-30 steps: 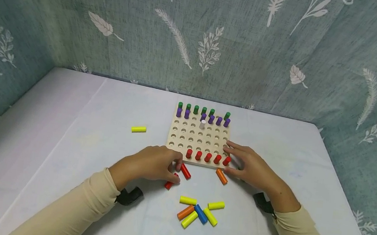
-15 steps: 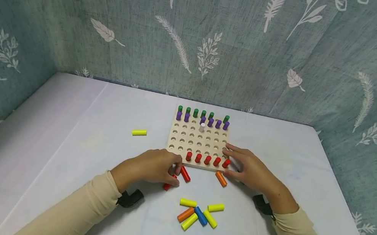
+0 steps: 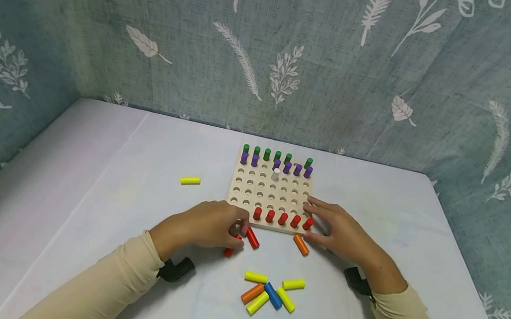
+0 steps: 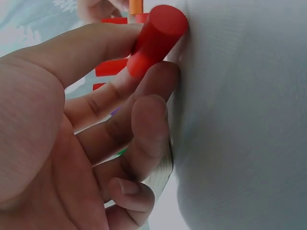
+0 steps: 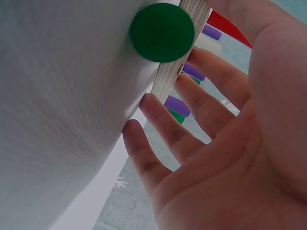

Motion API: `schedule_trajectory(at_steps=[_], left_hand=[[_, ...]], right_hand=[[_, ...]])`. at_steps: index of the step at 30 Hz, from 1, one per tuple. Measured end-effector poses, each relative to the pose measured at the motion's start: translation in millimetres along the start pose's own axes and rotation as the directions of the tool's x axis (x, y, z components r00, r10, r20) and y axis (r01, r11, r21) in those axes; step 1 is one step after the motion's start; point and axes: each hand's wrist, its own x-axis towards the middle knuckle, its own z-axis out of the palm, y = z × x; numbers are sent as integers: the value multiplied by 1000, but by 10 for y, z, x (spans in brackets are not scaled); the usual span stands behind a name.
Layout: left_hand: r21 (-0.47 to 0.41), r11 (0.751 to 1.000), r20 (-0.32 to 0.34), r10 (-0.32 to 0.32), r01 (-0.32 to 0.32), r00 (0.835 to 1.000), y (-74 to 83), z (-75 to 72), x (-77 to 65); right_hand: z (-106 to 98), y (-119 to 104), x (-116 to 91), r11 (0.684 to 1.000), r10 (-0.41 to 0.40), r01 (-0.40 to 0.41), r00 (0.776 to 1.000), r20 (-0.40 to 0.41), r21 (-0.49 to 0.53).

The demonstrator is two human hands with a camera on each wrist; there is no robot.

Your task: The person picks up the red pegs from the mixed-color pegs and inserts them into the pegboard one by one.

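My left hand (image 3: 208,225) pinches a red peg (image 4: 162,36) between thumb and fingertips, just above or on the table in front of the board's left corner. A second red peg (image 3: 253,238) lies beside these fingers. The wooden pegboard (image 3: 276,227) carries green pegs (image 3: 267,154) at the back, purple pegs (image 3: 287,168) before them, one white peg (image 3: 276,174), and several red pegs (image 3: 283,218) along the front. At the board's right edge rests my right hand (image 3: 346,234), fingers spread and fairly straight. Under its palm lies a loose green peg (image 5: 163,32).
An orange peg (image 3: 301,245) lies before the board's front right. Nearer me is a loose cluster with a blue peg (image 3: 273,295), another orange peg (image 3: 253,294) and several yellow pegs (image 3: 285,300). One yellow peg (image 3: 190,180) lies left of the board. A patterned cloth (image 3: 176,68) rises behind the table.
The red peg in my left fingers has turned and shifted slightly. The head view has tilted a little. Both hands keep nearly the same place, and the board is unchanged.
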Motion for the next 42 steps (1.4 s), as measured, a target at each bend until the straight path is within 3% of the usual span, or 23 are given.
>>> schedule_trajectory(at_steps=[7, 16, 26, 42], left_hand=[[-17, 1000, -23, 0, 0, 1000, -19, -26, -6], [-64, 997, -74, 41, -46, 996, 3, -100, -17], [-23, 999, -113, 40, -43, 993, 0, -118, -3], [-36, 998, -174, 42, -49, 984, -11, -141, -3]], right_hand=[[19, 5, 1, 1000, -1, 1, 1000, 0, 13], [4, 13, 7, 1000, 0, 0, 1000, -3, 9], [11, 14, 5, 1000, 4, -4, 1000, -1, 7], [9, 0, 3, 1000, 16, -16, 1000, 7, 8]])
